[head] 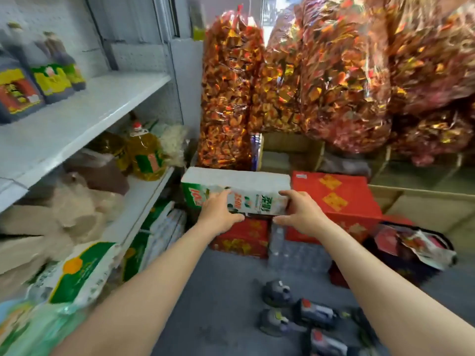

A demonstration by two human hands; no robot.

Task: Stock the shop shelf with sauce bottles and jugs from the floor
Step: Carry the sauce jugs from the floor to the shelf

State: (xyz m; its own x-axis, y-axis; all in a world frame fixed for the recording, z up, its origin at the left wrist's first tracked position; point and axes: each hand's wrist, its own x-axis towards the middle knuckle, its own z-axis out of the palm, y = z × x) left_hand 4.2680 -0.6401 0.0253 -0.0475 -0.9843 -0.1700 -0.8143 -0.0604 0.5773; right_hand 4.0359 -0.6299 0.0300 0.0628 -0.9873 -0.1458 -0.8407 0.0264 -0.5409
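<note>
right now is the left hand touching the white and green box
Touching: the head view shows the left hand with fingers curled over the near edge of the white and green box.

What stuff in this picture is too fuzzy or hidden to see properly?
- Head view: the dark bottles on the floor are blurred, and the bottom edge cuts some off; labels unreadable.
- The left hand and right hand cover part of the print on the white and green box.
- The dark jugs on the upper shelf are blurred, and the left edge cuts one.
- The red boxes sit partly behind the box and hands.
</note>
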